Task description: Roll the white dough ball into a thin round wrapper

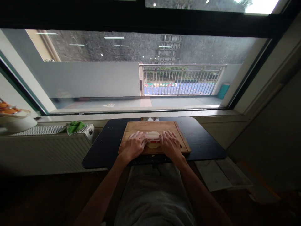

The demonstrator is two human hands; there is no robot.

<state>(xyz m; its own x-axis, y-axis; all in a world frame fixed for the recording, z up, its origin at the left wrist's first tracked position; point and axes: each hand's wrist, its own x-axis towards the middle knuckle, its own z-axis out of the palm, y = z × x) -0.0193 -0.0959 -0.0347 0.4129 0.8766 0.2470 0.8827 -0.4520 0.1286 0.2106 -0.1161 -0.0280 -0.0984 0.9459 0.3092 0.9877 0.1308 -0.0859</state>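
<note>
A round, flat sheet of pale dough [154,145] lies on a wooden cutting board [134,125]. Across the dough is a short roller with a red-and-white label [153,140]; only its middle shows. My left hand [135,145] covers the roller's left end, fingers pointing forward and bent over it, the thumb at its near side. Over the right end lies my right hand [171,144] in much the same pose. What the roller's ends look like is hidden under both hands.
The board rests on a dark table [204,146] with rounded corners. Crumbs lie near its front edge. Behind it is a window sill [183,113]. To the left stands a radiator [47,150] with a green cloth [75,126] on top and a white container [17,121] beyond.
</note>
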